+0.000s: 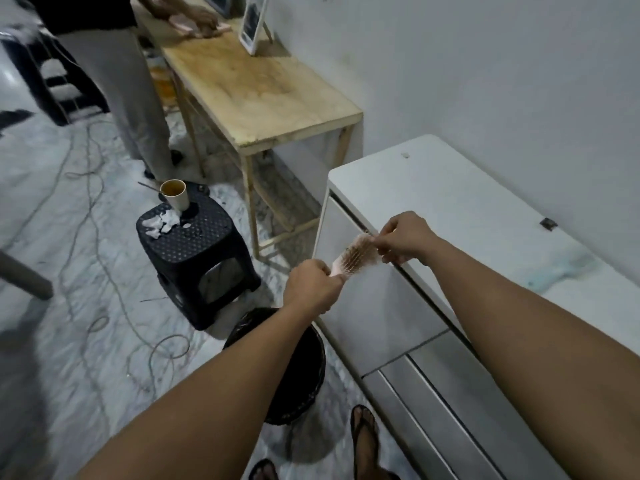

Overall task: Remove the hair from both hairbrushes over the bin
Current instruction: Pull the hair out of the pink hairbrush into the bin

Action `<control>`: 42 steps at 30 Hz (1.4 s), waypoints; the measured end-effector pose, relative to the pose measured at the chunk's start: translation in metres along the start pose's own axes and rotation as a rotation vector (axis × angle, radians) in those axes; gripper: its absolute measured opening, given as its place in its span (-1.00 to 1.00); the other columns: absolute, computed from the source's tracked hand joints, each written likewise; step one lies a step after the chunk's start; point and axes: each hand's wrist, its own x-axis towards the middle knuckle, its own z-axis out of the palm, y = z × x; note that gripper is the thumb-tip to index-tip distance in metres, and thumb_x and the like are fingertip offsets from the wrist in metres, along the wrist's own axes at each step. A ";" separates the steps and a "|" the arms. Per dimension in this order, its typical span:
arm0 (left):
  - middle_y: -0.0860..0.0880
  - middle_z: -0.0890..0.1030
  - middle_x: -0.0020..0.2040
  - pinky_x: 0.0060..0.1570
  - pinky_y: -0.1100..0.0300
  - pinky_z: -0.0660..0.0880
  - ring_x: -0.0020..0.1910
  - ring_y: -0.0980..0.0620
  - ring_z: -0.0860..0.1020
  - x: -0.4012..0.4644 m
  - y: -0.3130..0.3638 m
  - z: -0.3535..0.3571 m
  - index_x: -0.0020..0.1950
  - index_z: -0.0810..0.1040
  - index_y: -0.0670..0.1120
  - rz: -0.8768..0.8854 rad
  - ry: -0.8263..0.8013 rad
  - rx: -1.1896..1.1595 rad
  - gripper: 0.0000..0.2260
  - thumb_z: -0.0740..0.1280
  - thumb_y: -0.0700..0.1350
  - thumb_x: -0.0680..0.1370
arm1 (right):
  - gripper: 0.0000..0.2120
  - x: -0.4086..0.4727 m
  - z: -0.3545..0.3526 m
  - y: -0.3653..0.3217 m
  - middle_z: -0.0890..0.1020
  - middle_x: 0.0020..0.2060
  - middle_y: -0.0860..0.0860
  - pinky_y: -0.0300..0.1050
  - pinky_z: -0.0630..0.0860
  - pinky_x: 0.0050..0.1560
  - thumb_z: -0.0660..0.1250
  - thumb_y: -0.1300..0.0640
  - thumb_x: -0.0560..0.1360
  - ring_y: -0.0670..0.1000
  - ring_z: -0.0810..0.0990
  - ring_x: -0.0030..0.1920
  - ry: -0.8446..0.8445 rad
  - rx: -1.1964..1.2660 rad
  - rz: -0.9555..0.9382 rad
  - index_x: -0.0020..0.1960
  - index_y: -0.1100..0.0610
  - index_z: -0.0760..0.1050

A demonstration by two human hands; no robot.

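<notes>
A pale pink hairbrush with hair tangled in its bristles is held in front of me, beside the white cabinet. My left hand is shut on its handle. My right hand pinches at the bristle head, fingers closed on the hair at the far end. The black bin stands on the floor below and nearer to me, partly hidden by my left forearm. A second brush is not clearly in view.
A white cabinet runs along the right wall. A black plastic stool with a cup and crumpled tissue stands to the left. A wooden table lies beyond, another person standing at it. Cables trail over the floor.
</notes>
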 end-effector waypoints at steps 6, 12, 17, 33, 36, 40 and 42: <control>-0.14 0.67 -0.29 -0.20 -0.11 0.65 -0.26 -0.19 0.66 0.012 -0.050 -0.003 -0.39 0.49 -0.04 -0.149 0.108 -0.049 -0.73 0.41 0.11 0.35 | -0.93 0.046 0.052 -0.016 0.71 -0.28 0.19 0.01 0.68 -0.15 0.49 0.30 0.38 0.13 0.74 -0.21 -0.146 -0.127 -0.104 -0.21 0.18 0.63; -0.21 0.64 -0.35 -0.26 -0.10 0.64 -0.34 -0.19 0.64 0.015 -0.095 0.011 -0.34 0.58 -0.21 -0.317 0.239 -0.120 -0.64 0.38 0.11 0.29 | -0.90 0.076 0.106 -0.014 0.73 -0.24 0.14 0.00 0.66 -0.05 0.51 0.27 0.38 0.05 0.72 -0.17 -0.234 -0.231 -0.281 -0.11 0.18 0.70; -0.14 0.55 -0.42 -0.26 -0.10 0.61 -0.33 -0.21 0.63 0.017 -0.135 0.029 -0.34 0.62 -0.11 -0.424 0.268 -0.114 -0.70 0.41 0.13 0.36 | -0.88 0.092 0.161 0.005 0.73 -0.21 0.13 -0.12 0.64 -0.23 0.41 0.18 0.49 0.03 0.73 -0.26 -0.332 -0.238 -0.277 -0.06 0.22 0.68; -0.22 0.65 -0.31 -0.25 -0.11 0.64 -0.37 -0.17 0.63 0.025 -0.310 0.121 -0.30 0.63 -0.23 -0.498 0.363 -0.154 -0.56 0.39 0.18 0.26 | -0.76 0.120 0.326 0.115 0.72 -0.02 0.06 -0.11 0.55 0.16 0.51 0.17 0.38 0.06 0.65 0.06 -0.361 -0.374 -0.461 0.04 0.06 0.68; -0.25 0.64 -0.31 -0.27 -0.13 0.63 -0.36 -0.21 0.62 0.026 -0.340 0.145 -0.32 0.60 -0.25 -0.500 0.358 -0.152 -0.57 0.41 0.16 0.30 | -0.79 0.123 0.356 0.146 0.72 -0.06 0.05 -0.02 0.59 0.10 0.48 0.15 0.37 0.08 0.66 0.02 -0.358 -0.388 -0.469 0.00 0.00 0.67; -0.26 0.61 -0.34 -0.27 -0.12 0.60 -0.36 -0.23 0.61 0.024 -0.369 0.174 -0.35 0.57 -0.26 -0.493 0.357 -0.147 -0.55 0.39 0.18 0.29 | -0.77 0.125 0.382 0.178 0.71 -0.03 0.04 -0.04 0.58 0.12 0.46 0.15 0.38 0.06 0.65 0.04 -0.365 -0.431 -0.540 0.03 -0.01 0.66; -0.26 0.60 -0.35 -0.28 -0.12 0.60 -0.37 -0.22 0.61 0.022 -0.379 0.186 -0.35 0.57 -0.26 -0.483 0.354 -0.138 -0.55 0.39 0.18 0.28 | -0.78 0.125 0.391 0.191 0.72 -0.02 0.05 -0.05 0.56 0.14 0.41 0.19 0.40 0.08 0.64 0.06 -0.363 -0.460 -0.577 0.02 0.02 0.67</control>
